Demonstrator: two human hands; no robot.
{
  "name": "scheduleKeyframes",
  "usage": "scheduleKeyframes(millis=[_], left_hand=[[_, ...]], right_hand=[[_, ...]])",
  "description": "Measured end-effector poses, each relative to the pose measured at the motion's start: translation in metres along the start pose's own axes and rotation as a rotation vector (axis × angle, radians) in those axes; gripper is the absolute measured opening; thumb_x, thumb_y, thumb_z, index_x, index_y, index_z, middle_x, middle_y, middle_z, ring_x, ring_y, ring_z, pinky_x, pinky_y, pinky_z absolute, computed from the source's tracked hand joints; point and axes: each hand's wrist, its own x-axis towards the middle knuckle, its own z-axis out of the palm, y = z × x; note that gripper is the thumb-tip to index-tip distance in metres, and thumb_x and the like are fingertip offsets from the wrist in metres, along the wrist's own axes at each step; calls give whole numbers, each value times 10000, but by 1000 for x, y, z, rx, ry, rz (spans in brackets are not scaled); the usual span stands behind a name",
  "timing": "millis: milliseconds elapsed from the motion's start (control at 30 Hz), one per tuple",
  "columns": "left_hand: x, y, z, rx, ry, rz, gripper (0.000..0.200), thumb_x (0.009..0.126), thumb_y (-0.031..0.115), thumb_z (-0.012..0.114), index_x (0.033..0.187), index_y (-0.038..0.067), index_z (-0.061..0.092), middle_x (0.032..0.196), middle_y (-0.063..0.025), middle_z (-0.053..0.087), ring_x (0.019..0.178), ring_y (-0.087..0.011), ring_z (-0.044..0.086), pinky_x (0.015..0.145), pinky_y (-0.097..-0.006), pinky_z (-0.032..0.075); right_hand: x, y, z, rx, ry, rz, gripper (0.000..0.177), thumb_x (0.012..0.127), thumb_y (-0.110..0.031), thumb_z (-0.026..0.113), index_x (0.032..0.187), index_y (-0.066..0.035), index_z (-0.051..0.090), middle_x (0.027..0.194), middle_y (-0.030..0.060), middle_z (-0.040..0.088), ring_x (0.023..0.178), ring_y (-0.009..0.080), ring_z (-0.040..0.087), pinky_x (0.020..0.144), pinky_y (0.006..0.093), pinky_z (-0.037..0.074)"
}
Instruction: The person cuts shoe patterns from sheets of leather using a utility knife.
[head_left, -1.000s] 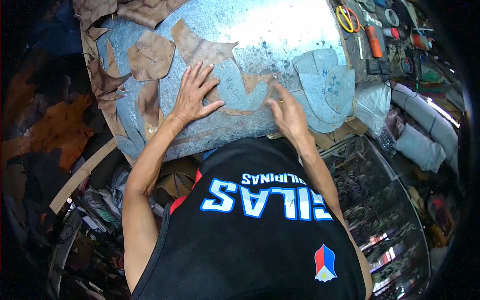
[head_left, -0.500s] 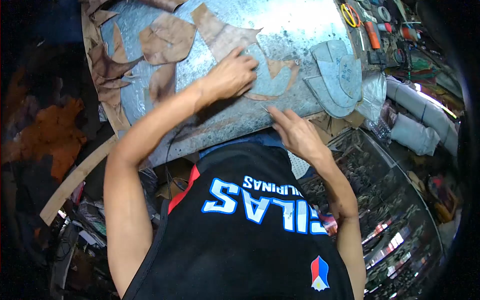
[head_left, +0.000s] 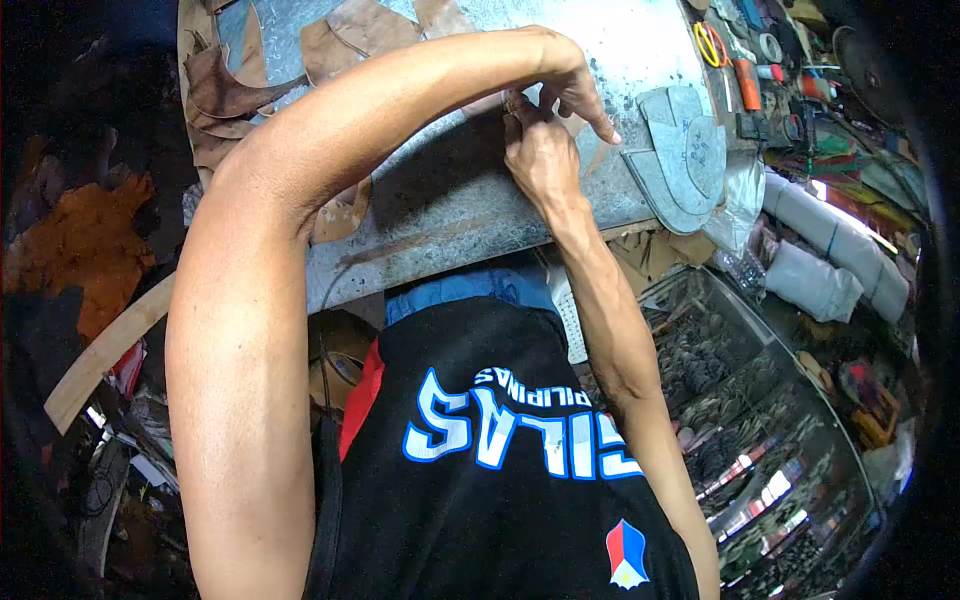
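Note:
My left arm reaches far across the metal-topped table [head_left: 440, 220]. My left hand [head_left: 575, 88] arches over the work with its fingers apart, one stretched down to the right. Right under it is my right hand [head_left: 543, 155], its fingers curled closed; the thin pointed tool seen in it earlier is now hidden. Beneath both hands lies a piece of brown leather [head_left: 598, 158], mostly covered. The grey-blue template on it is largely blocked from sight by my hands.
More brown leather pieces [head_left: 360, 42] lie at the table's far left. Stacked grey templates [head_left: 690, 150] rest at its right edge. Beyond are orange-handled tools [head_left: 746, 85], yellow-handled scissors [head_left: 708, 45] and wrapped white rolls [head_left: 830, 220]. An orange-brown hide [head_left: 110, 260] lies at the left.
My left hand has swung right and away from me, over the right hand. My right hand has moved away from me and up to the leather. The view has shifted slightly.

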Motion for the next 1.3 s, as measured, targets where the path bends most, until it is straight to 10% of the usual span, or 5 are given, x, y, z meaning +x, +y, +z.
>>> scheduleKeyframes(millis=[567, 1033, 1300], left_hand=[[29, -6, -7, 8, 12, -63, 1216, 661, 878, 573, 1507, 44, 314, 1582, -187, 237, 1456, -392, 215, 1075, -629, 348], [-5, -3, 11, -30, 51, -11, 1186, 679, 889, 542, 1530, 101, 296, 1570, -252, 228, 1476, -387, 160, 1140, -616, 192], [-22, -5, 19, 104, 27, 180, 1121, 770, 826, 518, 1565, 135, 137, 1609, -171, 165, 1454, -378, 237, 1198, -466, 196]], right_hand=[[9, -1, 5, -42, 6, -65, 329, 972, -279, 516, 1208, -80, 629, 901, 281, 664, 789, 438, 670, 701, 516, 544], [-8, -12, -6, -9, -59, 2, 291, 966, -237, 505, 1189, -97, 631, 899, 285, 665, 821, 458, 660, 706, 547, 530], [-68, -19, -22, 84, 38, 11, 279, 934, -153, 557, 1174, -31, 630, 880, 306, 631, 789, 492, 627, 700, 547, 518]])
